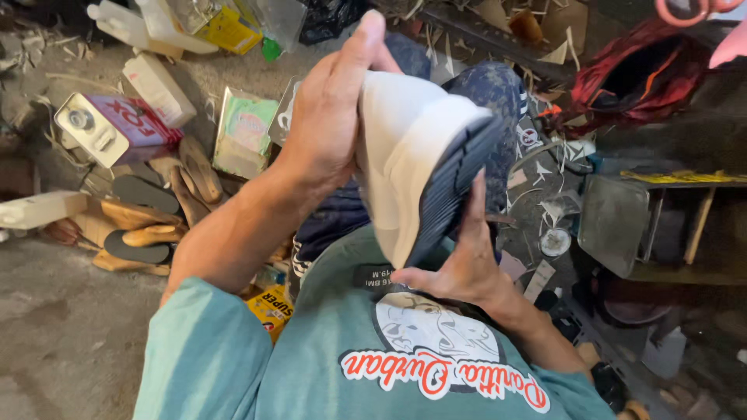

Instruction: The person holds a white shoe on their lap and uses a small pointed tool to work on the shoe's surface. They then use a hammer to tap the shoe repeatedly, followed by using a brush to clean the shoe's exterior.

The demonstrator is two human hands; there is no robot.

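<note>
Fingers (354, 54) of both hands clasp the white shoe (412, 148) between them.

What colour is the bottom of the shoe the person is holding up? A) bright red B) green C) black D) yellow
C: the white shoe, held between the left hand and the right hand, has a dark, black ribbed sole turned toward the camera.
</note>
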